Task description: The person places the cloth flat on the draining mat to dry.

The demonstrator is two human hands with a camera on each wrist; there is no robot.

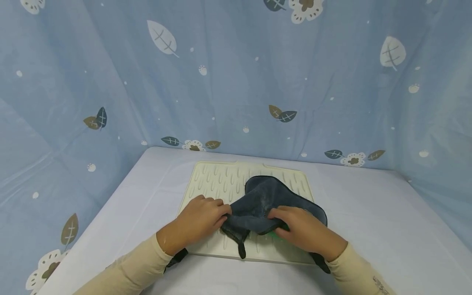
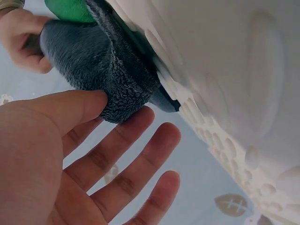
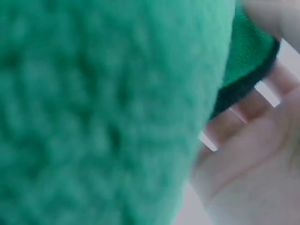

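A plush cleaning cloth (image 1: pixel 259 200), dark grey-blue on one face, lies rumpled and partly lifted over a cream ridged mat (image 1: pixel 206 180). Its other face is green (image 3: pixel 103 112) and fills much of the right wrist view. My left hand (image 1: pixel 203 215) pinches the left part of the cloth between thumb and forefinger; the other fingers are spread in the left wrist view. With thumb and fingers, my right hand (image 1: pixel 302 229) grips the cloth's near edge. A small dark hanging loop (image 1: pixel 241 250) dangles from the cloth over the mat's front.
The mat rests on a white-covered table (image 1: pixel 354 205). Behind and beside it hangs a blue curtain (image 1: pixel 236 82) printed with leaves and flowers. A dark strip (image 1: pixel 178 257) shows beneath the left wrist.
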